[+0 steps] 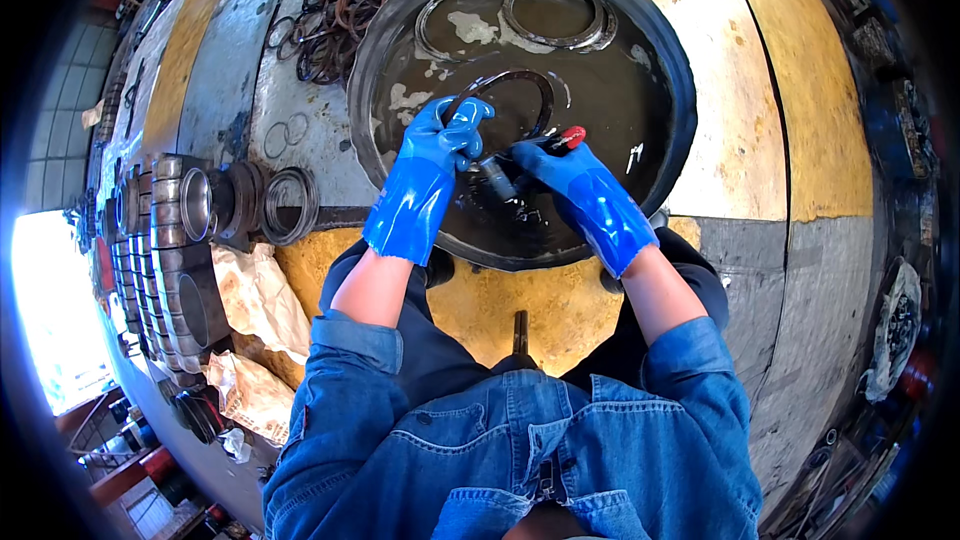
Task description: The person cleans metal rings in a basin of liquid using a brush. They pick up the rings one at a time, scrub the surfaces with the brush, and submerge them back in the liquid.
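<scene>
Over a wide dark round tub (684,90) of murky liquid, both my hands work in blue rubber gloves. My left hand (428,145) is closed round the left side of a dark metal ring (514,74), which stands tilted above the liquid. Closed as well, my right hand (572,178) grips a red-ended brush (572,137); its dark head seems to point toward the ring's lower part, where blur and splashes hide the contact. Toward the tub's far side, more metal rings (507,12) lie partly in the liquid, with patches of pale foam nearby.
A heap of dark rings (360,0) lies beyond the tub's left side. Stacked metal cylinders (170,250) and loose rings (290,205) stand at the left, near crumpled brown paper (258,300). A plastic-wrapped bundle (893,330) lies far right.
</scene>
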{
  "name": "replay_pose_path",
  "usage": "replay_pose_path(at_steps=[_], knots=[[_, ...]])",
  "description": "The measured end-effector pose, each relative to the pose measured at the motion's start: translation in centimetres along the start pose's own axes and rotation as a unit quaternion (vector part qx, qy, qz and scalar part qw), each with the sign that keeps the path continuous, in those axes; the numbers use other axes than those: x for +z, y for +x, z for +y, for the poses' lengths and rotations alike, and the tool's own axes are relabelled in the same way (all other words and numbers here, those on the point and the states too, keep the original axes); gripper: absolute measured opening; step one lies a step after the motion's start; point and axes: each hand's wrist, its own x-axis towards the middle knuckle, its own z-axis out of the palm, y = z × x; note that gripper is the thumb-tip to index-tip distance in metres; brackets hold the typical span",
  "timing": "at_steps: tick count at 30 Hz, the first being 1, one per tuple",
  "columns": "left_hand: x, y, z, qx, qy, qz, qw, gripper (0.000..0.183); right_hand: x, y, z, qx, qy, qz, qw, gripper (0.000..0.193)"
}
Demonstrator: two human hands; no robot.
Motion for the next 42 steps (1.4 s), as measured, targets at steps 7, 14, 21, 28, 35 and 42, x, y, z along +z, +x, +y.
replay_pose_path(at_steps=[7,14,21,28,35,42], knots=[[0.5,-0.1,-0.8,0.01,-0.009,-0.021,1.0,0.029,0.4,-0.4,0.8,0.015,0.022,-0.001,1.0,0.031],[0.7,-0.4,0.0,-0.005,0.036,-0.024,0.999,0.031,-0.9,-0.4,1.0,-0.234,-0.474,0.194,0.826,0.026],[0.8,-0.3,-0.7,0.018,0.03,-0.01,0.999,0.033,-1.0,-1.4,-1.7,-0.311,-0.517,0.213,0.769,0.035],[0.8,0.3,-1.4,0.051,0.017,-0.031,0.998,0.042,-2.4,2.9,2.1,0.059,-0.267,0.097,0.957,0.033],[-0.2,0.2,-2.2,0.164,0.054,-0.019,0.985,0.044,0.4,-0.2,0.1,-0.004,0.16,-0.017,0.987,0.035],[-2.2,0.8,-3.3,0.146,0.144,0.002,0.979,0.042,1.8,0.0,-0.9,0.009,0.054,-0.049,0.997,0.036]])
